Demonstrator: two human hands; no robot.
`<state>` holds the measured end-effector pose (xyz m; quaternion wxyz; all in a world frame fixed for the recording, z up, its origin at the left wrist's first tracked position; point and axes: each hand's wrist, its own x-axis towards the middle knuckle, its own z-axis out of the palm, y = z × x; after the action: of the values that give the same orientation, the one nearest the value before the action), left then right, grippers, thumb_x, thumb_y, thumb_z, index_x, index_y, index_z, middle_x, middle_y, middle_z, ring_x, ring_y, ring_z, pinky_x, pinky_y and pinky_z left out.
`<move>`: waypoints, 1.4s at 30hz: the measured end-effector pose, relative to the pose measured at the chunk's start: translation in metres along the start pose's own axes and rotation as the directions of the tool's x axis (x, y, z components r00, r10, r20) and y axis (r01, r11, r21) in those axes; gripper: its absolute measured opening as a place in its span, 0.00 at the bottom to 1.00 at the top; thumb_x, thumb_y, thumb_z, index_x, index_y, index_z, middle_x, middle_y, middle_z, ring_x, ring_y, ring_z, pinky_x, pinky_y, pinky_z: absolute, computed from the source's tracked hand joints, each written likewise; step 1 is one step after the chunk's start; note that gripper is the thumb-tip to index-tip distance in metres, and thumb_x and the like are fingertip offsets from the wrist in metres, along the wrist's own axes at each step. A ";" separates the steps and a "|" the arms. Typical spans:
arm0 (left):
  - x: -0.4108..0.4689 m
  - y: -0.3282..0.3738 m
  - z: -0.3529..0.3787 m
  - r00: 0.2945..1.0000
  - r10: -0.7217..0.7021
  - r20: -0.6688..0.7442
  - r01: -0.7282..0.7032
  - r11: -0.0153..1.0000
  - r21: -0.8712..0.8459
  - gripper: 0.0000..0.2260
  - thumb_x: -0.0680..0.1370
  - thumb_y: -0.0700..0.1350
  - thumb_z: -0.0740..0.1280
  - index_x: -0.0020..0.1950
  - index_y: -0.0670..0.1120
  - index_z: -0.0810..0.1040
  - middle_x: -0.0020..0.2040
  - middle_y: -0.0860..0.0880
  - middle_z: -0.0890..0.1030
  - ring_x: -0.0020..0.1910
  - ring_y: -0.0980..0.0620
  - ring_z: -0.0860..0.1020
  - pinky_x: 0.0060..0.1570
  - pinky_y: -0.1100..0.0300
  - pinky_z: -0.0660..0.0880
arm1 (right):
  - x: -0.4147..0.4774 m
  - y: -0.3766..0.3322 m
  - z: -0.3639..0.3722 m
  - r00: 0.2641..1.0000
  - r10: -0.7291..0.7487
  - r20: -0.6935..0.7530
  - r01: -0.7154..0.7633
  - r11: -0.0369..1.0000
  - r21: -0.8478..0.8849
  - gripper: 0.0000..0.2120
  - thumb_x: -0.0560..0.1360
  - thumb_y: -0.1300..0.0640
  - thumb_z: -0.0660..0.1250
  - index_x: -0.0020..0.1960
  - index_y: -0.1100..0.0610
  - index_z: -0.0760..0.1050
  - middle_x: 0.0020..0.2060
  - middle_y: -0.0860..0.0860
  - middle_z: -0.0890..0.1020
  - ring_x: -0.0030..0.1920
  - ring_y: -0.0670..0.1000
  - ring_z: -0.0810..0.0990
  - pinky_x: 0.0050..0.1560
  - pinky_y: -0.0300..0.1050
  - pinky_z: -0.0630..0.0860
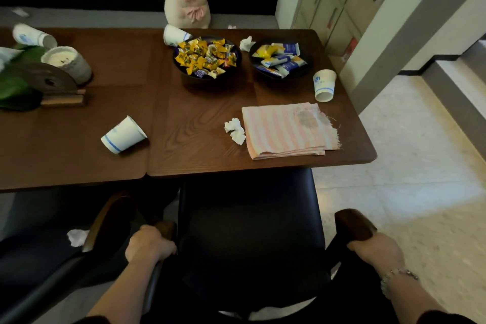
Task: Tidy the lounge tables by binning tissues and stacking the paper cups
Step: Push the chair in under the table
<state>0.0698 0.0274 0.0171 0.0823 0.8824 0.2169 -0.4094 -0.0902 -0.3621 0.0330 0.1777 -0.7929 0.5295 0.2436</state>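
Several white paper cups lie tipped on the brown table [200, 139]: one near the front left [123, 134], one at the right edge [324, 85], one behind the candy bowl [175, 35], one at the far left [33, 36]. Crumpled tissues sit beside the striped cloth [234, 130], between the two bowls [246, 43], and on the neighbouring chair's seat [77, 237]. My left hand [148, 246] grips the left armrest of a black chair [249, 231]. My right hand [376, 251] grips its right armrest.
A pink striped cloth [288, 129] lies folded near the table's front right. Two dark bowls hold yellow candies [206, 58] and blue snack packets [281, 59]. A plush pig [186, 2] sits on the bench behind. A potted plant [67, 60] and wooden holder stand at left.
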 end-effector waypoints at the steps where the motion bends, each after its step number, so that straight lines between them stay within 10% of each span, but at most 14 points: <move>1: 0.001 0.003 -0.005 1.000 0.006 -0.003 -0.006 1.000 -0.008 0.34 0.67 0.50 0.74 0.68 0.39 0.65 0.58 0.42 0.76 0.57 0.43 0.77 0.43 0.57 0.72 | 0.001 -0.003 -0.003 1.000 -0.013 -0.012 0.013 1.000 -0.006 0.16 0.70 0.49 0.70 0.50 0.60 0.76 0.36 0.53 0.77 0.38 0.53 0.77 0.27 0.39 0.66; 20: 0.036 0.093 -0.022 0.994 -0.089 -0.059 0.086 0.995 -0.057 0.34 0.68 0.52 0.74 0.67 0.37 0.67 0.56 0.41 0.77 0.56 0.42 0.77 0.40 0.57 0.71 | 0.111 -0.077 -0.049 0.988 -0.152 -0.030 0.153 0.988 0.036 0.23 0.69 0.52 0.71 0.60 0.62 0.76 0.52 0.60 0.82 0.52 0.59 0.81 0.45 0.43 0.74; 42: 0.047 0.076 -0.006 0.989 -0.145 -0.001 0.145 0.988 -0.062 0.35 0.68 0.52 0.75 0.68 0.38 0.65 0.56 0.41 0.77 0.56 0.42 0.77 0.41 0.57 0.72 | 0.114 -0.091 -0.031 0.989 -0.146 -0.017 0.145 0.987 -0.064 0.22 0.71 0.50 0.69 0.60 0.61 0.75 0.49 0.58 0.82 0.49 0.58 0.81 0.40 0.42 0.70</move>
<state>0.1350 -0.0238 -0.0169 0.0790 0.8625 0.2932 -0.4048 0.0371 -0.4304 -0.0054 0.1641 -0.8372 0.4643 0.2378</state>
